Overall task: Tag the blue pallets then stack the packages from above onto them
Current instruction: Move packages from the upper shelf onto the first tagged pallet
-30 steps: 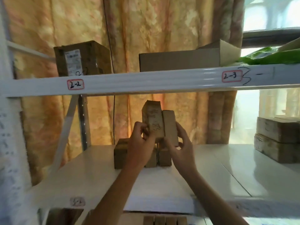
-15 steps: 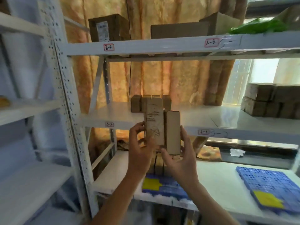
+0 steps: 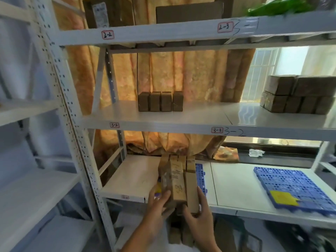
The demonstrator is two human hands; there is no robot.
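Both hands, left (image 3: 157,202) and right (image 3: 198,213), gripped two packages (image 3: 179,186) over the tagged pallet (image 3: 200,171) (stacking step), needing a level set-down beside those there.

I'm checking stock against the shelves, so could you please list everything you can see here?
Held packages: two, brown, over the bottom shelf, before a stack already on the left pallet.
Left pallet: one, blue, mostly hidden.
Right pallet: one, blue, yellow tag, bottom shelf.
Small boxes: four, brown, middle shelf row.
Box stack: brown, middle shelf right, count unclear.
Large cartons: two, brown, top shelf.
Left hand: grips one package.
Right hand: grips the other.
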